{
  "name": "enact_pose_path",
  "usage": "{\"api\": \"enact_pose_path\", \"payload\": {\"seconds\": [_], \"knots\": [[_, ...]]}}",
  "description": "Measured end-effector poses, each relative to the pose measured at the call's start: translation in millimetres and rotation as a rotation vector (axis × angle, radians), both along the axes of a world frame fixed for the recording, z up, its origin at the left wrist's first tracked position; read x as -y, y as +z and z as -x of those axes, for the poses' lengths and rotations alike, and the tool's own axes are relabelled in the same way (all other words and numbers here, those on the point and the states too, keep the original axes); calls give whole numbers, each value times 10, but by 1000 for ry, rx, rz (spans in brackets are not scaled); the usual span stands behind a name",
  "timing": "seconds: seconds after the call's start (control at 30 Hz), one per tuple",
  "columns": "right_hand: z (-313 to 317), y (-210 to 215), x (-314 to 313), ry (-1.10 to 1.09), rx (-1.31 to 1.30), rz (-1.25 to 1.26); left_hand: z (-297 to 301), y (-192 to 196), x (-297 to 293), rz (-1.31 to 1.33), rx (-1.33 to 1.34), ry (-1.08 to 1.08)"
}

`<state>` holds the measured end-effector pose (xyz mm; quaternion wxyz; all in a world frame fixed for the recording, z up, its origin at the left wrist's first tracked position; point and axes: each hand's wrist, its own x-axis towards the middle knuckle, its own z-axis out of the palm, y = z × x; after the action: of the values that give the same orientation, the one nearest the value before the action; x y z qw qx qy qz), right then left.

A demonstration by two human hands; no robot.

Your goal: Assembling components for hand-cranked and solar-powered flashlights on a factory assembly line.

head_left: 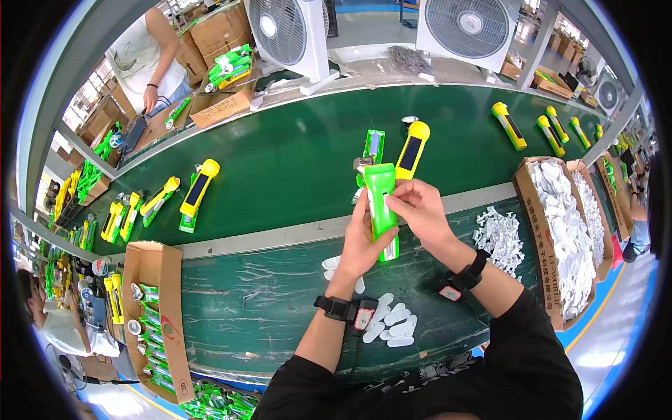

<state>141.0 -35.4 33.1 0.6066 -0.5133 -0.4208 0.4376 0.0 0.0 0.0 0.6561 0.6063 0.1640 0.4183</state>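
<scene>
White plastic pieces (pixel 393 325) lie loose at 6 o'clock within reach, while above them the left hand (pixel 364 241) clasps a green flashlight body (pixel 381 206) upright so the right hand (pixel 420 210) can pinch at its side.

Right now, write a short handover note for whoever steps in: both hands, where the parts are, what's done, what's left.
Left hand grips the green plastic flashlight body from below.
Right hand pinches its upper side.
Small white plastic pieces lie on the green bench mat under the wrists; more fill the cardboard box on the right.
Yellow flashlights sit on the belt.
This body is still in hand, not on the belt.
</scene>
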Motion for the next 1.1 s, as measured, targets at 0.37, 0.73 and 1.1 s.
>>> {"api": "enact_pose_path", "payload": {"seconds": [0.37,0.73,1.1], "knots": [[36,-4,-24,14,-6,-86,-15,-130,-30,-12,-28,10],[81,-59,22,-35,21,-198,-24,-84,-1,-55,-32,28],[81,-111,8,-70,14,-178,-19,-104,-10,-21,-28,-13]]}}
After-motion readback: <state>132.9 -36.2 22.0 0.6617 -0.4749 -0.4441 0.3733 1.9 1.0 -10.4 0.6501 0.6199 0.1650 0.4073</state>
